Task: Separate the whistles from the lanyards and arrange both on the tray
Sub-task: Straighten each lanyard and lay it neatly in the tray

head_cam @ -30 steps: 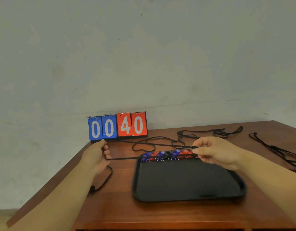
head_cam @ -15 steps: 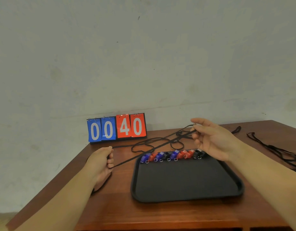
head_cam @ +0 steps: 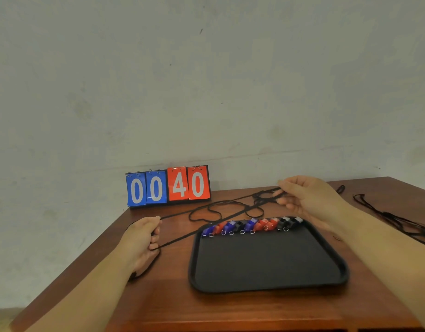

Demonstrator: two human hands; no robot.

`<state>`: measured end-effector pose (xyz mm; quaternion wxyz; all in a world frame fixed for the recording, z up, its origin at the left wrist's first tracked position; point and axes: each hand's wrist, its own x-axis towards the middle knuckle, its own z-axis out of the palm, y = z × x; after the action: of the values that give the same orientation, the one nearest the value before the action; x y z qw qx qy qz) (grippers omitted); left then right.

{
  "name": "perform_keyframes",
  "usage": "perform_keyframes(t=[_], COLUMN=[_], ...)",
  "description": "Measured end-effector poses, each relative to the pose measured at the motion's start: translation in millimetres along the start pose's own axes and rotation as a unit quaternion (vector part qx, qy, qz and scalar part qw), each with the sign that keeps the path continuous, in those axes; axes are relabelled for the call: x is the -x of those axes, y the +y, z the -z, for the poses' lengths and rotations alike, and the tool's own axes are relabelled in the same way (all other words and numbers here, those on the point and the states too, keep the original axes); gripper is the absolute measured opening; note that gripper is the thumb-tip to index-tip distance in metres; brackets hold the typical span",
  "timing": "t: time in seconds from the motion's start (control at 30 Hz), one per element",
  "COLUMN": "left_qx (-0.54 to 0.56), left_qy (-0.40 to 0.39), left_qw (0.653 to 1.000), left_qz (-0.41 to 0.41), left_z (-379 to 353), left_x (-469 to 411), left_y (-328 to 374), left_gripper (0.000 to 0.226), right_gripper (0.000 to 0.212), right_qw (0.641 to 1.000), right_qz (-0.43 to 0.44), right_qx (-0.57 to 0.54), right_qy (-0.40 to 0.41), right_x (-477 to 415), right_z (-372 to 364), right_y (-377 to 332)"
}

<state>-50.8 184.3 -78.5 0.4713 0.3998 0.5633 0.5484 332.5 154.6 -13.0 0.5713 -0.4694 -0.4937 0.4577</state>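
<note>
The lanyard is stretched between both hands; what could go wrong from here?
1. The stretched lanyard, gripped by the left hand and the right hand, crosses the loose lanyards behind the tray; it may snag and drag them.
2. Lowered onto the tray, it could sweep the row of whistles out of line.

Tray (head_cam: 266,287): one, black. Whistles (head_cam: 251,224) on it: nine in a single row, being three blue, three red and three black.

Scoreboard (head_cam: 168,186): one, carrying four number cards, two blue and two red.

Hands: two, the left hand (head_cam: 142,238) and the right hand (head_cam: 307,200), with one lanyard (head_cam: 182,237) held between them.

Further cords on the worktop (head_cam: 230,312): one tangle (head_cam: 257,200) behind the tray and one bundle (head_cam: 393,220) at the right. The strands overlap, so the count in each cannot be settled.
</note>
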Motion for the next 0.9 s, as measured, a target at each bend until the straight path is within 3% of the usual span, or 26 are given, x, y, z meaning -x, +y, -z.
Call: perform_keyframes(t=[0.2,0.43,0.53,0.6,0.67,0.8,0.9], left_qx=[-0.093,-0.213,-0.303,-0.360,-0.370,-0.335,-0.296], left_qy=[-0.003,0.042,0.067,0.066,0.025,-0.195,-0.296], left_qw=[0.995,0.974,0.948,0.924,0.914,0.896,0.890], left_qz=[-0.029,-0.068,-0.073,-0.108,-0.167,-0.214,-0.179], left_z=[2.0,5.6,0.0,-10.8,-30.3,-82.3,-105.0], left_x=[5.1,3.1,9.1,16.7,29.8,66.6,78.5], left_y=[-0.3,-1.5,2.5,8.8,19.8,48.3,53.1], left_gripper=[0.023,0.022,0.019,0.034,0.047,0.054,0.025], right_gripper=[0.018,0.006,0.011,0.010,0.009,0.004,0.003], right_qw=[0.997,0.999,0.997,0.982,0.957,0.931,0.935], right_qz=[0.015,-0.021,-0.023,-0.001,0.034,0.116,0.174], right_qx=[-0.014,-0.035,0.046,0.163,0.261,0.319,0.294], right_qy=[0.069,-0.012,-0.066,-0.097,-0.124,-0.134,-0.092], right_x=[-4.7,-1.9,-0.2,0.9,2.4,12.4,21.1], right_z=[6.8,-0.9,-11.9,-24.7,-41.9,-75.1,-78.1], right_y=[-0.7,-19.1,-29.4,-34.1,-38.7,-53.6,-64.6])
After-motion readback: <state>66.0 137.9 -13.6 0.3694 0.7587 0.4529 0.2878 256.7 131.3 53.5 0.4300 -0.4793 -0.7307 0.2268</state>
